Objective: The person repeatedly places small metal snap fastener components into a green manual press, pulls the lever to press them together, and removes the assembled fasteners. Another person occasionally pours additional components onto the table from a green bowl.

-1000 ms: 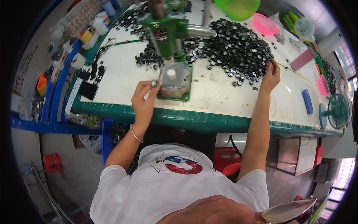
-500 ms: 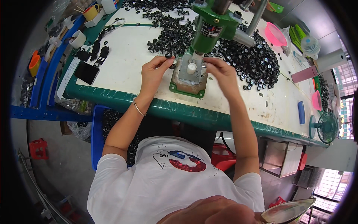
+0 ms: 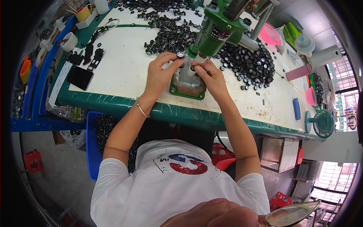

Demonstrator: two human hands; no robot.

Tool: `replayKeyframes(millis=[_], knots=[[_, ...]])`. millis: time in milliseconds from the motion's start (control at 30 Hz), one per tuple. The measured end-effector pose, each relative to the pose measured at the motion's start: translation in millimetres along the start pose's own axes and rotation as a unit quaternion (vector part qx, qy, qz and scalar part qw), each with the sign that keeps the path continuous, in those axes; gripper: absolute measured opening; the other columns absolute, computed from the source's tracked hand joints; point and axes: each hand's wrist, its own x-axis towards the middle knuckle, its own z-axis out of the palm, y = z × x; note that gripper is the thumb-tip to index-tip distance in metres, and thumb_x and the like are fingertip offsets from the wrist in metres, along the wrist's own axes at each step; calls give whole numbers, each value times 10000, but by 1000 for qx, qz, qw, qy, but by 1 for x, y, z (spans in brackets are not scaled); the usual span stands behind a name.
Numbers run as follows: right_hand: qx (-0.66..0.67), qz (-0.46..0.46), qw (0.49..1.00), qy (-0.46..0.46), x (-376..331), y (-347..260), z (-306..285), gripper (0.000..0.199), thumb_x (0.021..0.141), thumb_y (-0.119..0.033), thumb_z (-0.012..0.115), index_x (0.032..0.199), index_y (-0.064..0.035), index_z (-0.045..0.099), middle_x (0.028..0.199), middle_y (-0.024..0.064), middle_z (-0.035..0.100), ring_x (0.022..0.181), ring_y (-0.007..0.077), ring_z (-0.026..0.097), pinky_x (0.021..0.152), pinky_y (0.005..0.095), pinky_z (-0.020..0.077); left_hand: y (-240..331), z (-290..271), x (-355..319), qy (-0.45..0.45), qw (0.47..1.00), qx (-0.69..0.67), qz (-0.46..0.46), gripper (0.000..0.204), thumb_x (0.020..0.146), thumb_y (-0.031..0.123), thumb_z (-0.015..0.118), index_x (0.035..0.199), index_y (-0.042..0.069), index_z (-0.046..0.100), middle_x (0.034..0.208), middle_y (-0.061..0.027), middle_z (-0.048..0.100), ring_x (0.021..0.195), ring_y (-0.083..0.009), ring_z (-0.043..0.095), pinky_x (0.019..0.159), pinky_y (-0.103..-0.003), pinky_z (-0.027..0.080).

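Left hand (image 3: 160, 72) has thumb and forefinger nearly closed on a small round black wheel with a shiny silver hub (image 3: 180, 55), upper middle of the frame. Nice chrome-looking face, turned up at the camera, dark rim around it. Another dark wheel (image 3: 182, 66) sits just below those fingertips; can't tell if the two are joined.

Right hand (image 3: 212, 76) is pinched down too, thumb and fingertips on a little black wheel with a pale centre (image 3: 193, 68), right at the top of a white plastic post (image 3: 191, 72). Can't tell if it's actually seated. All of that is under a green metal press (image 3: 212, 36) on the white worktop with a green edge (image 3: 132, 75).

Containers: big blue plastic bin (image 3: 92, 147) at lower left, loaded with small dark parts (image 3: 107, 130). Upper left there's a yellow mug (image 3: 84, 15) with thin sticks poking out. Pink plastic bowl (image 3: 270, 34) at upper right, contents too hard to make out. Loose heap of black wheels (image 3: 251, 64) just below that bowl.
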Motion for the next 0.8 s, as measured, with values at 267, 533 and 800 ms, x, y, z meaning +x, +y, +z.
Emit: replayKeyframes(millis=[267, 533, 800], knots=[[138, 39, 983, 115, 10, -20, -41, 310, 953, -183, 540, 1206, -9, 585, 965, 38, 635, 789, 92, 587, 708, 222, 464, 1, 9, 11, -71, 984, 140, 82, 139, 799, 119, 694, 806, -16, 659, 792, -42, 607, 814, -173, 516, 779, -301, 382], [209, -37, 959, 187, 48, -74, -110, 320, 975, -212, 505, 1186, 18, 577, 1031, 65, 632, 863, 129, 601, 765, 265, 498, -3, 4, 16, -97, 974, 151, 138, 123, 796, 116, 691, 801, -5, 665, 762, -33, 596, 792, -171, 515, 784, -299, 366], [198, 1, 965, 174, 39, -72, -97, 296, 972, -189, 492, 1151, 26, 589, 1028, 95, 641, 862, 146, 608, 744, 282, 501, -24, -57, 4, -15, 991, -89, -100, 119, 855, 83, 648, 916, -14, 680, 859, -27, 663, 785, -85, 588, 739, -224, 468]])
